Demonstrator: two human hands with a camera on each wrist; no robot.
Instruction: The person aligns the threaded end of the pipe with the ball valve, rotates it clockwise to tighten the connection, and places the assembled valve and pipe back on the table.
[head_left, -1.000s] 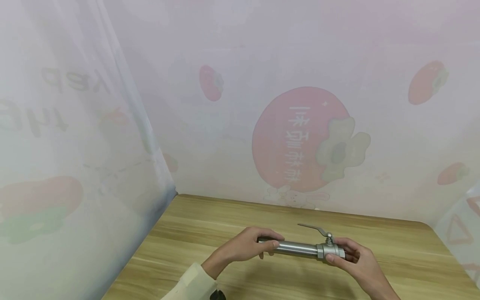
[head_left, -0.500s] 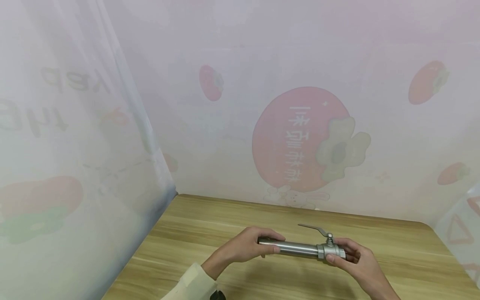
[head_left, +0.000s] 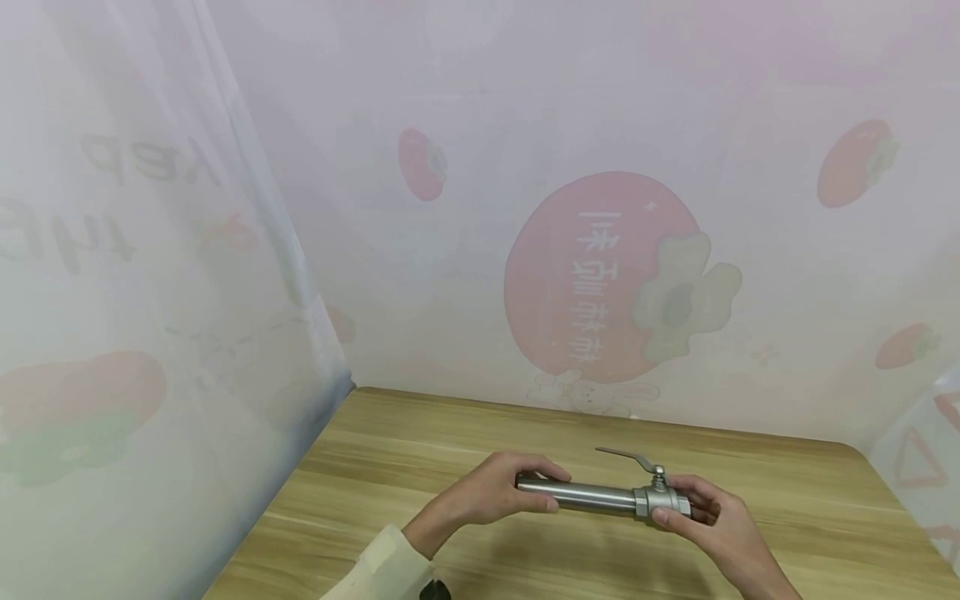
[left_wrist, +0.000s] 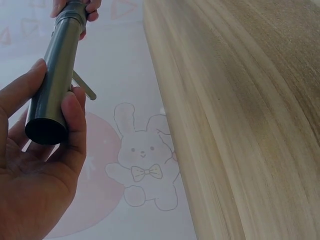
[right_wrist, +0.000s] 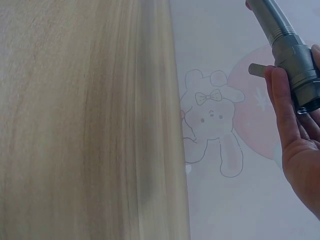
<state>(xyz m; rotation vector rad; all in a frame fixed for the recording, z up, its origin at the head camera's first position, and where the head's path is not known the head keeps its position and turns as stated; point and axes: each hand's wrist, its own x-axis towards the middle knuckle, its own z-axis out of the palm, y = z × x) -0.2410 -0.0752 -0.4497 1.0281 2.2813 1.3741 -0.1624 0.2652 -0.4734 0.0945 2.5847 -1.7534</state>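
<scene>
A straight steel pipe is joined at its right end to a silver ball valve, the pair held level over the table. The valve's lever handle stands on top and points left. My left hand curls round the pipe's free end, thumb at the near side, fingers over the far side. In the left wrist view, the pipe's dark end faces the camera between thumb and fingers. With thumb and fingers, my right hand grips the valve body at its right end. The right wrist view shows the valve's threaded opening.
Beneath the hands is a wood-grain table with rounded far corners. A pale printed curtain with fruit and rabbit pictures hangs behind it, and another curtain hangs along the left side.
My left thumb has slid lower on the pipe, and its fingertips no longer show beneath. The pipe, the valve and my right hand have stayed nearly still.
</scene>
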